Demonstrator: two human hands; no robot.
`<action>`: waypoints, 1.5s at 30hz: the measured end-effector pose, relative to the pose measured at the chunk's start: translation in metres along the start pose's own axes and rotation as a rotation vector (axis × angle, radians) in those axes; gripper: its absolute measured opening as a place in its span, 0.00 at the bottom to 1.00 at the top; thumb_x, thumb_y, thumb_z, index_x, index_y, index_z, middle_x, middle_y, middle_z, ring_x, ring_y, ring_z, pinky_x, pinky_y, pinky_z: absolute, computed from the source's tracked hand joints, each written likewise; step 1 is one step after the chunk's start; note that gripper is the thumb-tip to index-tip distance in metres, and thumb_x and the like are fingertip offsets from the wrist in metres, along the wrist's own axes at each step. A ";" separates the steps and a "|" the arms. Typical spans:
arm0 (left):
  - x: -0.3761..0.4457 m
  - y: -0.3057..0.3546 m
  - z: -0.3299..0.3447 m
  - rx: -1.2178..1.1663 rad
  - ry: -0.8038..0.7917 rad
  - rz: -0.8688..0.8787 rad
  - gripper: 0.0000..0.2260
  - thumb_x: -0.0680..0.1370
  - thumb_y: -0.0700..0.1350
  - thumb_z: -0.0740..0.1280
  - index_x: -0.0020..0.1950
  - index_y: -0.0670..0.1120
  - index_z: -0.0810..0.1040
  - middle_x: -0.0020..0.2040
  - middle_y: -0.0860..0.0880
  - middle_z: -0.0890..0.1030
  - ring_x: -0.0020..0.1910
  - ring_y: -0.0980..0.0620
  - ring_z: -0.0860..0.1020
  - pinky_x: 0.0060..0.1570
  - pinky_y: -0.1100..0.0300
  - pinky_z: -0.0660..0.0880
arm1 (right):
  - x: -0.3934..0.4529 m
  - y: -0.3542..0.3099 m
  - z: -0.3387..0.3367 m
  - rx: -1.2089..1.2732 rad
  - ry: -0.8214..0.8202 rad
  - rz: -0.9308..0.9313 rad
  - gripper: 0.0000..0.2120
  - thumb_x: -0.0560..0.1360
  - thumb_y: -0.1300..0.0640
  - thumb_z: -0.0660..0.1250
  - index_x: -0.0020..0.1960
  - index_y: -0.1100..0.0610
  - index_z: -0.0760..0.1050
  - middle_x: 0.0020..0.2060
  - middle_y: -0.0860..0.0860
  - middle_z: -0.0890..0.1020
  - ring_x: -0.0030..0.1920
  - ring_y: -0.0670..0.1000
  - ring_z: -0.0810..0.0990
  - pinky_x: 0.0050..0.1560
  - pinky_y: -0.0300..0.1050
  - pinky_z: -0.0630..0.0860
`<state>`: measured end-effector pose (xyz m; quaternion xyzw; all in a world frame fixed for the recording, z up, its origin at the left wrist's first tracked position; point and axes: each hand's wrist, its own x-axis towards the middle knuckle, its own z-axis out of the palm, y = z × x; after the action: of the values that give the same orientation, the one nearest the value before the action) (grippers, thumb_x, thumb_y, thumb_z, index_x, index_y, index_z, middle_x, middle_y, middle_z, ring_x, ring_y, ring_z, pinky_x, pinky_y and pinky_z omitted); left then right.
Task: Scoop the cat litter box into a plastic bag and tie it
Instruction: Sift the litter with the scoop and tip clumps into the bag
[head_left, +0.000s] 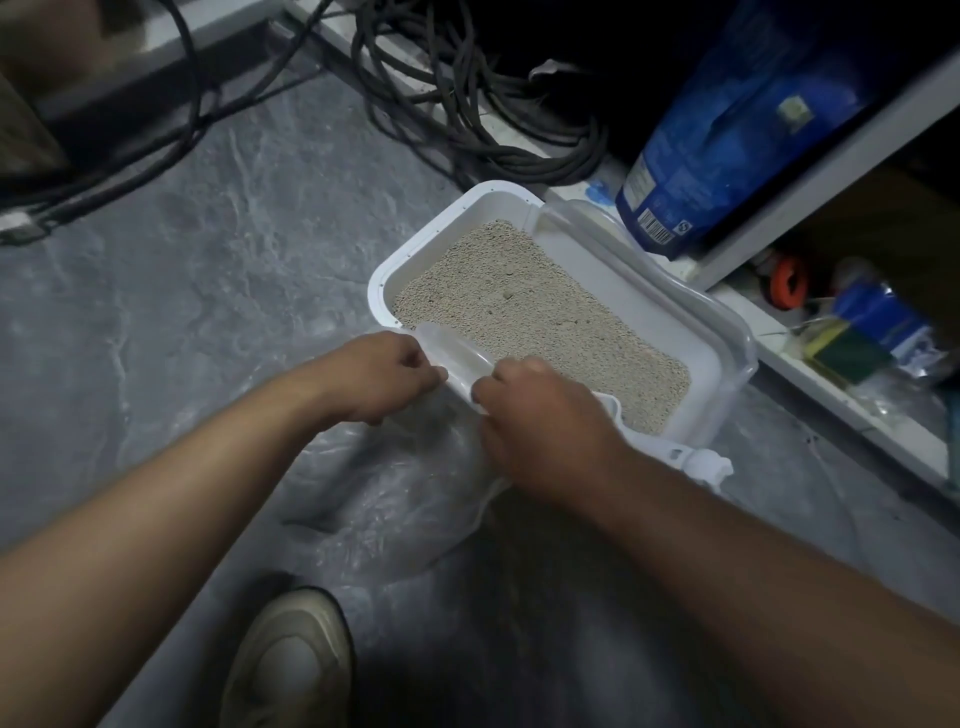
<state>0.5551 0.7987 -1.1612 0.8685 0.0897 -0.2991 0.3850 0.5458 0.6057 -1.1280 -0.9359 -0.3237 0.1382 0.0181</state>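
- On the grey floor, toward 1 o'clock, sits the white litter box (447, 234), filled with beige litter (540, 306).
- Left hand (384, 376) and right hand (540, 426) both pinch the clear plastic bag (395, 493) at the box's near rim.
- White scoop (696, 460) lies just at 3 o'clock of the right hand.

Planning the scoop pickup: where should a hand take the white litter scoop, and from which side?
Likely by the handle: the scoop lies over the litter box's near right corner, handle end poking out past the rim toward the floor, clear of the litter. Come from the near right, outside the box. Its head is hidden under the right hand, so the handle is the only free part.
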 end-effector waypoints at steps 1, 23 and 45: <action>0.000 0.000 0.002 -0.010 0.007 -0.005 0.15 0.81 0.56 0.65 0.50 0.44 0.80 0.48 0.44 0.82 0.46 0.42 0.84 0.44 0.43 0.84 | -0.004 0.010 -0.009 -0.006 -0.011 0.041 0.12 0.79 0.53 0.62 0.61 0.54 0.75 0.52 0.53 0.77 0.55 0.56 0.75 0.43 0.47 0.68; 0.014 0.022 0.026 -0.226 0.108 -0.097 0.35 0.71 0.74 0.64 0.47 0.41 0.82 0.43 0.41 0.85 0.36 0.41 0.86 0.35 0.42 0.84 | -0.043 0.108 -0.045 0.170 -0.547 0.655 0.18 0.77 0.45 0.67 0.52 0.61 0.80 0.42 0.54 0.83 0.30 0.48 0.74 0.24 0.37 0.67; 0.014 0.014 0.035 -0.263 0.156 -0.113 0.25 0.73 0.67 0.63 0.43 0.45 0.82 0.42 0.44 0.85 0.38 0.43 0.86 0.41 0.43 0.84 | 0.040 0.121 -0.084 0.660 -0.143 0.722 0.08 0.80 0.60 0.65 0.54 0.65 0.76 0.37 0.59 0.84 0.24 0.49 0.73 0.22 0.40 0.66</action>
<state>0.5568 0.7627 -1.1790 0.8247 0.2067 -0.2375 0.4698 0.6707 0.5392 -1.0719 -0.9208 0.0816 0.2948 0.2420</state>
